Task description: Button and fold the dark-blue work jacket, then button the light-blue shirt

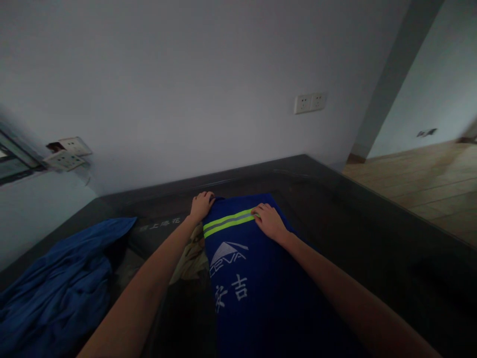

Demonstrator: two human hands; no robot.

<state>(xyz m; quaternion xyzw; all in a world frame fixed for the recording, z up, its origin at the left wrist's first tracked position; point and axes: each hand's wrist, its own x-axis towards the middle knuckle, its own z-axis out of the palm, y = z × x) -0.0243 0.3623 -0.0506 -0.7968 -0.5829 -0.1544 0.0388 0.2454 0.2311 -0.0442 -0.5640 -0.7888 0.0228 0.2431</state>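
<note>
A royal-blue work garment [253,258] lies folded lengthwise on a dark, glossy surface, in front of me. Across it runs a yellow-green and grey reflective stripe [228,222], with white "CEVA" lettering, a logo and Chinese characters below. At its far left corner, my left hand [202,205] has its fingers curled closed on the fabric's edge. My right hand [269,221] rests near the right end of the stripe, its bent fingers closed on the cloth there. The garment's near end fades into shadow at the bottom of the view.
Crumpled blue cloth [74,273] lies at the left. A tan patterned cloth [192,258] shows beside my left forearm. The dark surface [354,214] meets a pale wall [186,99] with sockets [310,103]. More sockets [69,154] sit at the left; tiled floor [413,184] lies beyond the right edge.
</note>
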